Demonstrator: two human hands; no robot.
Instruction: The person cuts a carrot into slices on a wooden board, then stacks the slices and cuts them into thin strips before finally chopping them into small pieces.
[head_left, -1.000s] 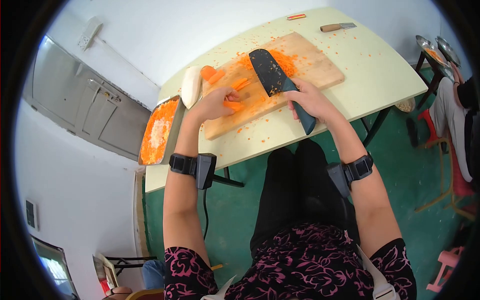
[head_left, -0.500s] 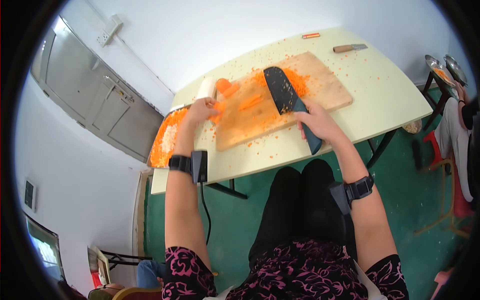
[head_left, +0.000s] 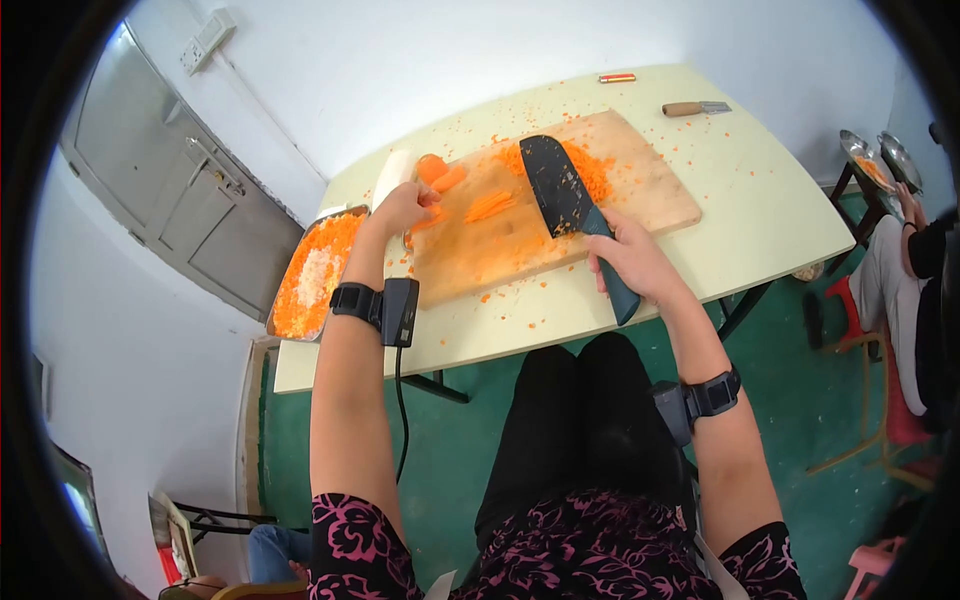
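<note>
My right hand [head_left: 632, 258] is wrapped round the dark handle of a black-bladed cleaver [head_left: 557, 187], whose blade lies over the wooden cutting board [head_left: 480, 255] with orange bits stuck to it. At the board's left edge my left hand [head_left: 404, 209] has its fingers drawn together on orange carrot pieces. Carrot strips [head_left: 490, 206] rest between the hand and the blade, and chopped carrot [head_left: 592, 172] is heaped behind the blade. Larger carrot pieces [head_left: 440, 172] and a white cylindrical piece [head_left: 394, 172] lie just beyond my left hand.
A tray [head_left: 318, 275] of chopped orange and white bits sits on the table's left end. A small wooden-handled knife [head_left: 697, 108] and a red lighter-like object [head_left: 617, 78] lie at the back. Another person's legs [head_left: 885, 280] and metal bowls [head_left: 868, 160] are at right.
The view has shifted slightly, moving the table leftward and down in the picture. My left hand remains at the board's left edge, and the cleaver is still in my right hand.
</note>
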